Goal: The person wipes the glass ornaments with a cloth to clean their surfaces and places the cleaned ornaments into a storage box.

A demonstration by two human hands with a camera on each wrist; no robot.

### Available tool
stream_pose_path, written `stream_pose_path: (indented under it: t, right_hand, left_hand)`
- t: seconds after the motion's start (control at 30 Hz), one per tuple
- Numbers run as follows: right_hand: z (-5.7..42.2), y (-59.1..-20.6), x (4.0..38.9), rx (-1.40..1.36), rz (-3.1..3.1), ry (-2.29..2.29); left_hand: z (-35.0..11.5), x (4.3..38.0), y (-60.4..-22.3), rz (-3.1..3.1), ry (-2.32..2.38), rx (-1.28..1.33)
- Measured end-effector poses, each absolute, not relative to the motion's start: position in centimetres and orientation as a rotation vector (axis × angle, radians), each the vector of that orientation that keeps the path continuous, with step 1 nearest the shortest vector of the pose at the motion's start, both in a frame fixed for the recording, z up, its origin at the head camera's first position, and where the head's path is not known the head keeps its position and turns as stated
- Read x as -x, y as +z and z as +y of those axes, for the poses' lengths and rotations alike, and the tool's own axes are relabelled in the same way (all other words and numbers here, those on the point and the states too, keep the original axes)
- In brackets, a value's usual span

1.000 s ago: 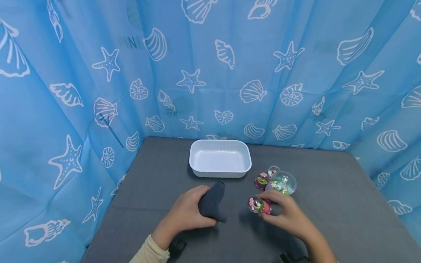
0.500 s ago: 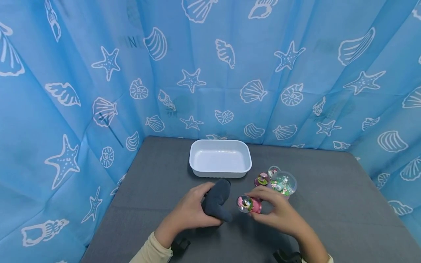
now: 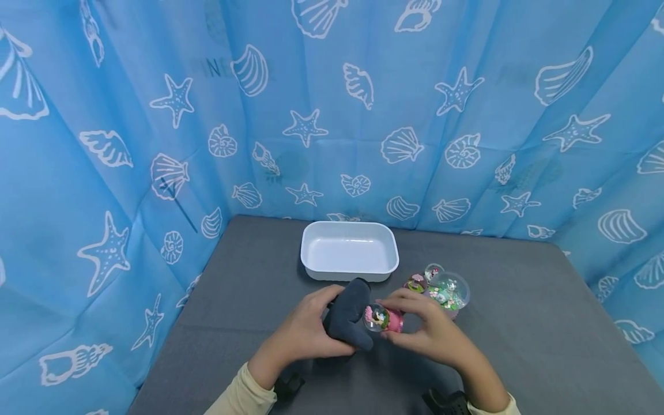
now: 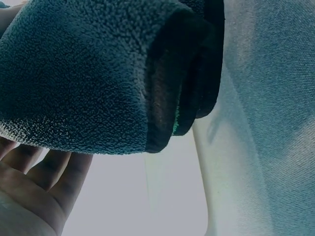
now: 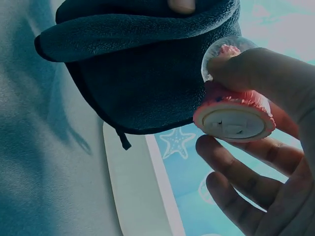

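My left hand (image 3: 316,331) grips a folded dark grey-blue cloth (image 3: 349,320), whose fuzzy pile and black edging show in the left wrist view. A small snow globe (image 3: 383,319) with a pink base is pinched in my right hand (image 3: 422,323). Its clear dome points left and meets the cloth in the head view. From the right wrist view, the globe's white battery-cover underside (image 5: 231,123) faces the camera, and the thumb lies across the dome. Both hands are above the table, in front of the white tray (image 3: 350,275).
Behind my right hand stand a purple-based globe (image 3: 415,282), a small clear globe (image 3: 433,271) and a larger clear dome (image 3: 450,291) with glitter inside. A grey cloth covers the table (image 3: 519,300). A blue shell-patterned curtain (image 3: 332,144) closes off the back and sides.
My right hand has carried the snow globe leftward until its dome reaches the cloth. The left hand has shifted slightly right with the cloth.
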State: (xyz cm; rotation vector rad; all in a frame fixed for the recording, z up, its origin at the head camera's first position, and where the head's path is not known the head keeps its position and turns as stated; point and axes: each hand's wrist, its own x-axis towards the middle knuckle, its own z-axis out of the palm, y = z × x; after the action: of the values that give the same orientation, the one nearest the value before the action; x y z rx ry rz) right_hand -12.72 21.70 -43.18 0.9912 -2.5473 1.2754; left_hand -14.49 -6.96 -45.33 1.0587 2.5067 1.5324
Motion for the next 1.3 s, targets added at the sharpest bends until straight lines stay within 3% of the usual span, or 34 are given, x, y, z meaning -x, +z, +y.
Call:
stream_pose_path:
  t: [1.3]
  right_hand:
    - [19.7, -42.6, 14.6, -0.994, -2.446, 1.606]
  left_hand:
    - [-6.3, 15.2, -45.0, 2.526, 1.72, -1.204]
